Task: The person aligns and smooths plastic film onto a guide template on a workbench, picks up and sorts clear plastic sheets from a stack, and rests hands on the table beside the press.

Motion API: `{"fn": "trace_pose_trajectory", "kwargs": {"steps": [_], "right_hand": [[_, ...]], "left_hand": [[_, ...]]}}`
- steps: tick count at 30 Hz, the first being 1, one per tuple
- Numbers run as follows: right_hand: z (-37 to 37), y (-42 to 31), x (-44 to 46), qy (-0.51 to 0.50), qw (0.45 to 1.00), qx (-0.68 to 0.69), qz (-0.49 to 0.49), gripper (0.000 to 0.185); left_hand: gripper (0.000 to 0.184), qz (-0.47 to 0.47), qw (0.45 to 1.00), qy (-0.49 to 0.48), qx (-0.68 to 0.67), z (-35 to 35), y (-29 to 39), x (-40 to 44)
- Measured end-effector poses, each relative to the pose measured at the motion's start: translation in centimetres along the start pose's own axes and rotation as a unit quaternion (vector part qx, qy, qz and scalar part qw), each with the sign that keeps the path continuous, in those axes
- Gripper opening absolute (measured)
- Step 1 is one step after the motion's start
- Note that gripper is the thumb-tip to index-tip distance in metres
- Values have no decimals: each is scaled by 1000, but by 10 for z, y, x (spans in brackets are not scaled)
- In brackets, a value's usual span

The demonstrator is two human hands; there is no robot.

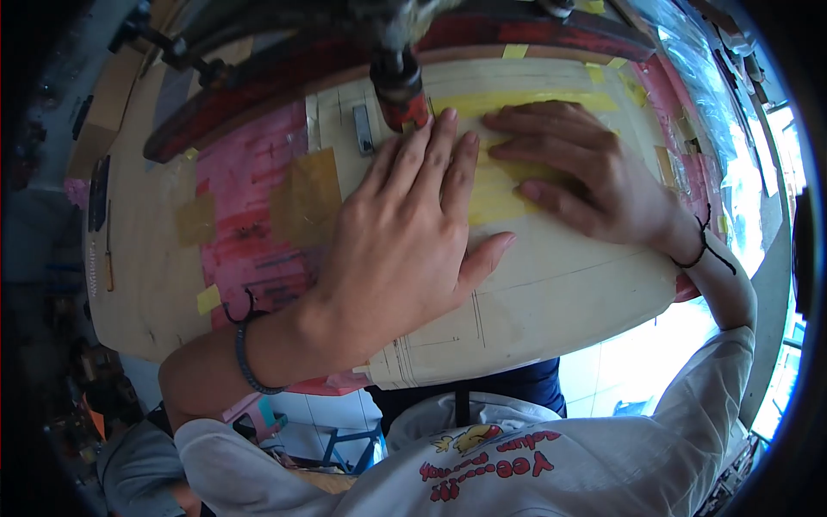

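My left hand [405, 220] lies palm down on the pale, line-marked board [551, 284], fingers outstretched and thumb spread. Its fingertips reach the red lower end of a dark cylindrical machine head [401, 95]; whether they touch it I cannot tell. A small grey metal piece [363, 129] rests just left of those fingers. To the right, my right hand [586, 168] is spread over a strip of yellow film or tape [495, 202], its fingers pointing left. Nothing shows in either hand, though what lies beneath both palms is hidden.
A red beam [534, 34] crosses the board's far side. Pink stained sheeting [250, 224] and brown tape patches [306, 198] cover the left part. A thin tool with an orange handle [109, 271] lies at the left edge. Another person's sleeve [142, 465] appears lower left.
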State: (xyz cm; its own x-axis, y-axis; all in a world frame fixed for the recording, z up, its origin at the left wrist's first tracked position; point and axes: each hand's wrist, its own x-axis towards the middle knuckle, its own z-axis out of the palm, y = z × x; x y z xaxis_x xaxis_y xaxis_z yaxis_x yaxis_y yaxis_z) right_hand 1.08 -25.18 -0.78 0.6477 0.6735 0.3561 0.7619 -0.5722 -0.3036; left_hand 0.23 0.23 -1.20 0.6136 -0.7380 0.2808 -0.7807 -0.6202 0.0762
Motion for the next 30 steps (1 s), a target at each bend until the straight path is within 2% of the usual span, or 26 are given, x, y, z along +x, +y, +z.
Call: {"fn": "trace_pose_trajectory", "kwargs": {"steps": [16,30], "right_hand": [[-4,-3,2,-12,1000,9,14,37],[-5,-5,1,-11,1000,14,15,36]], "left_hand": [[75,7,1000,2,13,1,-1,-1],[80,22,998,-50,16,-1,-7,-5]]}}
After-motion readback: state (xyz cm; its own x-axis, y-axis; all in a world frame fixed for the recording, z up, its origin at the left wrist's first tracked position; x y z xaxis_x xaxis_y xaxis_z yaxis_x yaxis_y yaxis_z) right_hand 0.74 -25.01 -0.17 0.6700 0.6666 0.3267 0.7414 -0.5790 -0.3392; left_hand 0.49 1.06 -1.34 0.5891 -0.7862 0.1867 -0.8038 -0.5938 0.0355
